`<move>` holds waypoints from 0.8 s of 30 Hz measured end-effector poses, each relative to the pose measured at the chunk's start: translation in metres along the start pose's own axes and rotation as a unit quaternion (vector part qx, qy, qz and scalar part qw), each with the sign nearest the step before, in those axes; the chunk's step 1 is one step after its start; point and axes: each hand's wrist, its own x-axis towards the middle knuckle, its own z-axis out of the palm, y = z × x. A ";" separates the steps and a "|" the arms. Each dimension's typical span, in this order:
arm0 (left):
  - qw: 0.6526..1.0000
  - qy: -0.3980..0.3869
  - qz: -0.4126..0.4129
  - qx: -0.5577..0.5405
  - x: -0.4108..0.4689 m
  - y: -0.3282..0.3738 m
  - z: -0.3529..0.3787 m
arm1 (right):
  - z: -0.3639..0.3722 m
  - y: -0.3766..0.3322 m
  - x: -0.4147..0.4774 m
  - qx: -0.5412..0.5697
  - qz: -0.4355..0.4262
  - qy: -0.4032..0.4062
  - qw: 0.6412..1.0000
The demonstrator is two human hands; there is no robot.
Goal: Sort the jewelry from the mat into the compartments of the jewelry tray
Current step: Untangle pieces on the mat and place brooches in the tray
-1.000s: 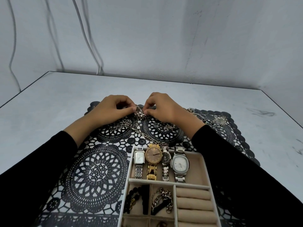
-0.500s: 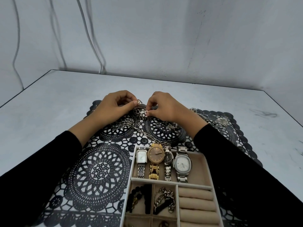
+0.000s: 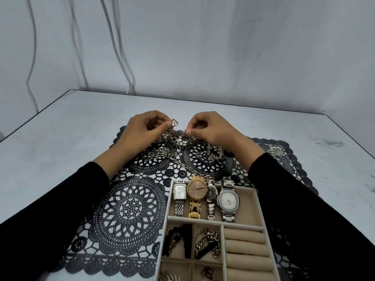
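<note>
My left hand [image 3: 145, 129] pinches a small pale pendant [image 3: 174, 122] just above a tangle of chains [image 3: 179, 139] at the far middle of the black lace mat [image 3: 129, 209]. My right hand [image 3: 211, 128] pinches a thin piece of the same tangle at its fingertips, a little to the right of the pendant. More loose jewelry [image 3: 209, 156] lies under my right wrist, and a silver shell-shaped brooch [image 3: 276, 150] sits on the mat's far right. The beige jewelry tray [image 3: 258, 201] stands near me, its top compartment holding several watches [image 3: 196, 190].
The tray's small compartments hold black beads [image 3: 176, 236] and a chain bracelet [image 3: 208, 240]; beige ring rolls [image 3: 245, 247] fill its right side. A chain [image 3: 187, 169] runs from the tangle to the tray's far edge. The grey table [image 3: 60, 138] ends at a wall with hanging cables [image 3: 119, 47].
Both hands have moved slightly away from me and lifted. The pale pendant now shows between my left thumb and finger, raised above the tangle.
</note>
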 end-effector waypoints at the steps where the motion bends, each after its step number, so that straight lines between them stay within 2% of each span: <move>1: 1.000 0.008 0.002 -0.001 -0.001 0.001 0.000 | -0.001 -0.001 -0.003 0.022 0.000 0.006 1.000; 10: 0.999 0.031 0.002 -0.018 -0.014 0.009 -0.008 | -0.009 -0.005 -0.031 0.098 0.015 0.068 0.993; 24: 0.999 0.037 0.006 -0.028 -0.064 0.043 -0.022 | -0.007 -0.030 -0.084 0.189 -0.005 0.095 0.977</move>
